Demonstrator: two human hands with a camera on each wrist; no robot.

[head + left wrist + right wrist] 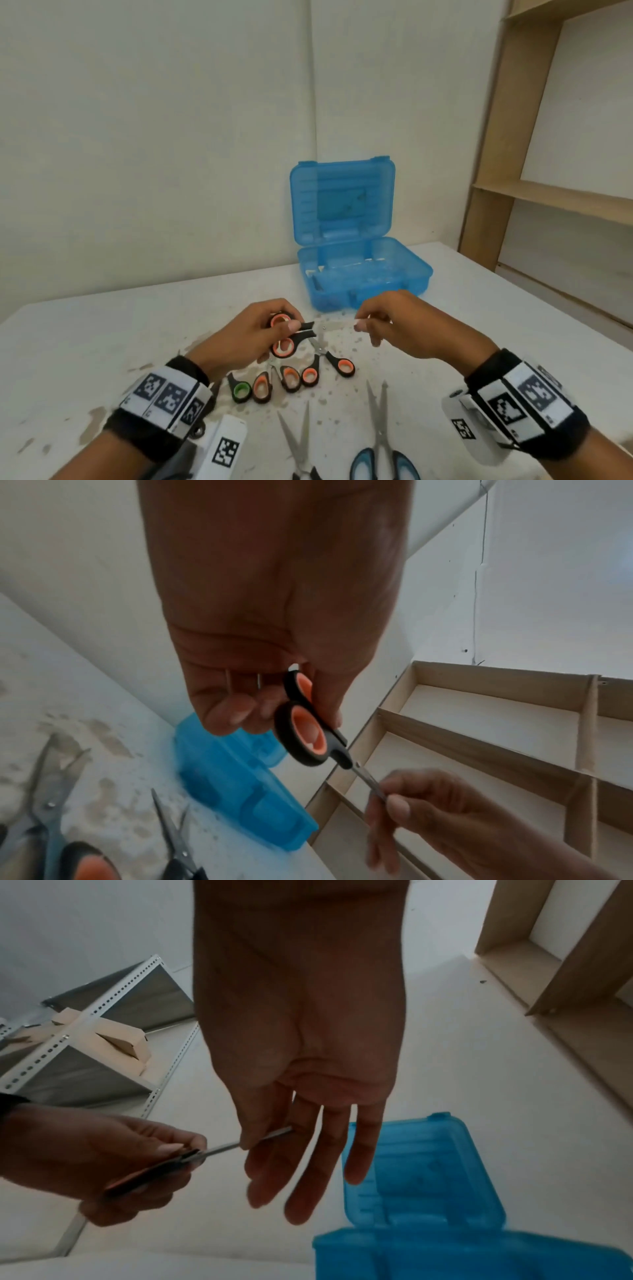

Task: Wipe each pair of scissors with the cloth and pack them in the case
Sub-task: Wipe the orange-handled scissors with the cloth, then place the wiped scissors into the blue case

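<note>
My left hand (274, 329) grips the black-and-orange handles of a small pair of scissors (283, 346) just above the table. The closed blades (337, 325) point right, and my right hand (368, 323) pinches their tip between thumb and forefinger. The left wrist view shows the handles (304, 737) under my left fingers (240, 710) and the right hand (411, 813) on the blade. In the right wrist view the blade (226, 1148) runs between both hands. The blue plastic case (363, 277) stands open just beyond the hands, lid upright.
Several small scissors (294, 375) lie below my hands, one with a green handle (241, 391). Nearer me lie plain steel scissors (297, 442) and large blue-handled scissors (381, 445). The white table (85, 342) is stained. Wooden shelving (548, 192) stands to the right.
</note>
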